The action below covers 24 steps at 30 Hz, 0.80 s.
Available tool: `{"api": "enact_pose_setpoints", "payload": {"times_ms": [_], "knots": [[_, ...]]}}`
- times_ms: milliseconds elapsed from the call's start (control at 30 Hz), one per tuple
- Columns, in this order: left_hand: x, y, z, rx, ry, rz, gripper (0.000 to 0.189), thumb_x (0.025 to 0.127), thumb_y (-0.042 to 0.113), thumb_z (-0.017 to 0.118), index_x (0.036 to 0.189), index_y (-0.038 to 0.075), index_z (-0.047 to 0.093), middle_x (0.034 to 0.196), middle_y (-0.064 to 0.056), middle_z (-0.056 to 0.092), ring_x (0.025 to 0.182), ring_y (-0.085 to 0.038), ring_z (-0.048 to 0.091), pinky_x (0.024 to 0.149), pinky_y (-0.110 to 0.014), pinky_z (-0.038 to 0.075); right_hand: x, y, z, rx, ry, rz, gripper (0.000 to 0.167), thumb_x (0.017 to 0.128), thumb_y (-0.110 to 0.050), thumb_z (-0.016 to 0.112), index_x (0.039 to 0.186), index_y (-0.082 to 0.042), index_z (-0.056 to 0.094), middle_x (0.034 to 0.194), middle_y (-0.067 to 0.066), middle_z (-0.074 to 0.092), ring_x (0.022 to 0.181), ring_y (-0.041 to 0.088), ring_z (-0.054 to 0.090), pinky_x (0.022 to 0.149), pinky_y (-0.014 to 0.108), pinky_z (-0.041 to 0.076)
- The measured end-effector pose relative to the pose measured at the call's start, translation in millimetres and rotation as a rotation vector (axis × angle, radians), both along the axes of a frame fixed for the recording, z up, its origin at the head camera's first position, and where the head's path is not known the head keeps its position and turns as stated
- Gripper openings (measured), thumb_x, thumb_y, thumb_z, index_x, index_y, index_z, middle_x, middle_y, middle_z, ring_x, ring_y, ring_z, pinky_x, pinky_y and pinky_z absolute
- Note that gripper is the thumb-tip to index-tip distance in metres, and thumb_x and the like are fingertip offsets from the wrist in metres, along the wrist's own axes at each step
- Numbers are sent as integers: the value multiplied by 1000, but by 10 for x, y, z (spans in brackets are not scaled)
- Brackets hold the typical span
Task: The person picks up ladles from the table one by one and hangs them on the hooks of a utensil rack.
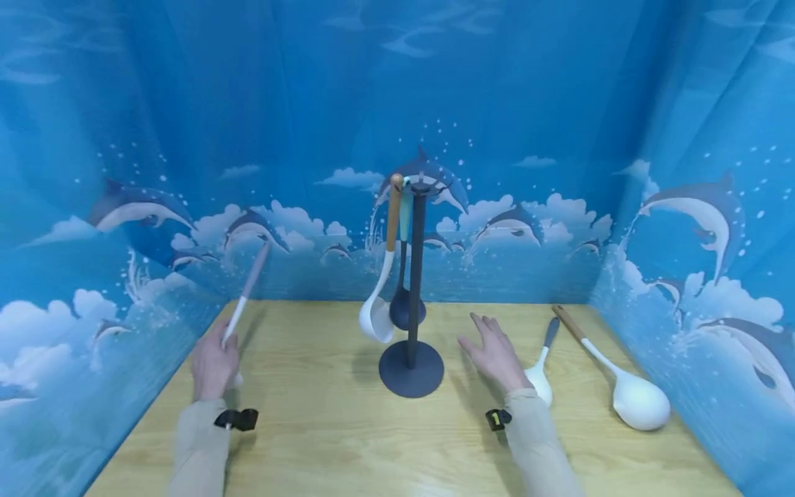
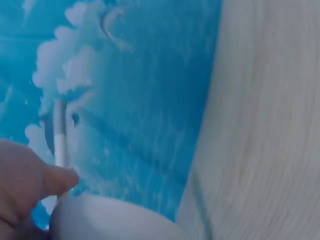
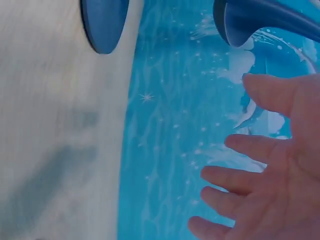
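Note:
At the left of the table my left hand (image 1: 214, 362) grips a white utensil with a greyish handle (image 1: 254, 273), its handle pointing up and away. In the left wrist view its rounded white head (image 2: 110, 217) shows beside the thumb; the exact kind is unclear. My right hand (image 1: 493, 352) hovers with spread fingers, holding nothing, right of a black utensil stand (image 1: 415, 290). From the stand hang a white ladle with a wooden handle (image 1: 375, 314) and a dark ladle with a mint handle (image 1: 404, 307).
Right of my right forearm lies a white spoon with a dark grey handle (image 1: 540, 379), partly hidden by the arm. Farther right, a large white ladle with a wooden handle (image 1: 640, 400) lies face down. A blue dolphin-print curtain (image 1: 298, 103) encloses the wooden table (image 1: 310, 442).

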<state>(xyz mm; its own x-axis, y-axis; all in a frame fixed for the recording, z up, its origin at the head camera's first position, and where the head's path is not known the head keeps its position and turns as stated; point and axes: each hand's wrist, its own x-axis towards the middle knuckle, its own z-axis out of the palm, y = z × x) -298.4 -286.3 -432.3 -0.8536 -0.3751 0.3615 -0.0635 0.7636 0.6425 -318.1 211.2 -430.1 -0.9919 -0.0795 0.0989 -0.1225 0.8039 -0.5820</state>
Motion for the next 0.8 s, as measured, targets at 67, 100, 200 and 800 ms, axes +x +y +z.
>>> {"api": "enact_pose_setpoints", "payload": {"times_ms": [67,100,200,800], "knots": [[71,12,4,48,20,-17,36,101,11,48,136,1,50,93,-30,59,82,-42,57,64,-45,42,5,-37,-63,-4,-1,8,72,100,-46,48,156,-8,23,160,26,16,149,44,8,119,61,9],[81,29,-2,64,38,-49,35,102,11,48,135,-2,50,92,-29,59,79,-40,56,63,-42,41,15,-33,-89,2,14,-9,70,100,-43,49,156,-7,25,160,27,18,149,44,10,118,61,10],[85,117,1,131,62,-111,32,102,8,47,131,-6,47,99,-27,57,82,-36,55,69,-40,41,25,6,-160,22,36,-25,67,101,-39,49,154,-5,28,158,30,20,147,48,13,117,62,12],[60,673,141,289,199,-254,26,104,22,50,123,6,57,89,-14,59,64,-9,51,55,-25,42,11,-28,-161,14,11,7,68,101,-44,47,155,-8,27,159,25,21,148,44,14,117,61,16]]}}
